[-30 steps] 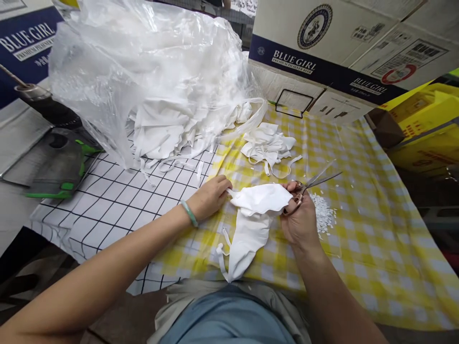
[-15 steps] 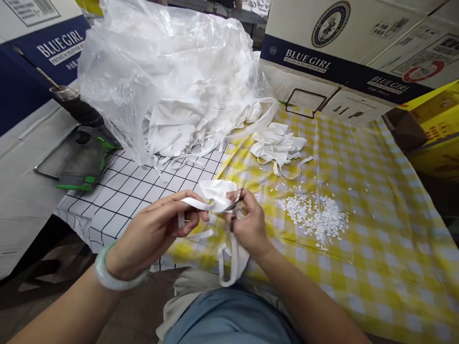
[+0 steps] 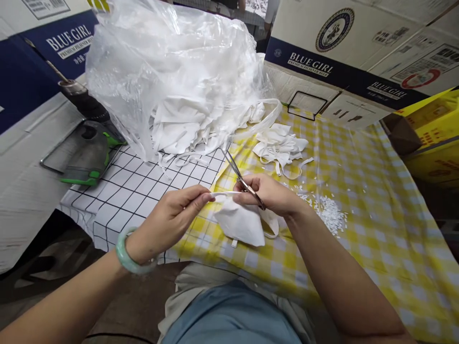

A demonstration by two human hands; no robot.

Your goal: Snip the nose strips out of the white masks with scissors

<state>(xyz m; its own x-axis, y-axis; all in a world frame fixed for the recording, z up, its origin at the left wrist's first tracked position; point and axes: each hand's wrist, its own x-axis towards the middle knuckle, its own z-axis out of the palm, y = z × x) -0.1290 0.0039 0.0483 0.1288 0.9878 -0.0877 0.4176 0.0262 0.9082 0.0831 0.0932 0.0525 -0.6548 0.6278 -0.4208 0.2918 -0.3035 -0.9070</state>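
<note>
My left hand (image 3: 179, 210), with a pale green bangle at its wrist, pinches the left end of a narrow white strap. The strap is stretched along the top of a white cloth piece (image 3: 242, 222), which hangs low over the table. My right hand (image 3: 272, 193) holds a pair of scissors (image 3: 236, 168), blades pointing up and away to the left. Its fingers also grip the cloth piece by its top edge. A loop of strap hangs below the right hand, and a small tab shows at the cloth's lower edge.
A big clear plastic bag (image 3: 172, 57) full of white cloth pieces stands behind. A small white pile (image 3: 279, 143) and many white snippets (image 3: 330, 215) lie on the yellow checked tablecloth (image 3: 387, 229). A cordless drill (image 3: 86, 143) is at left; cartons (image 3: 308, 48) stand behind.
The scissors blades were at the cloth between my hands; now they point up, clear of it. My right hand has moved right and up, and the strap is pulled straight.
</note>
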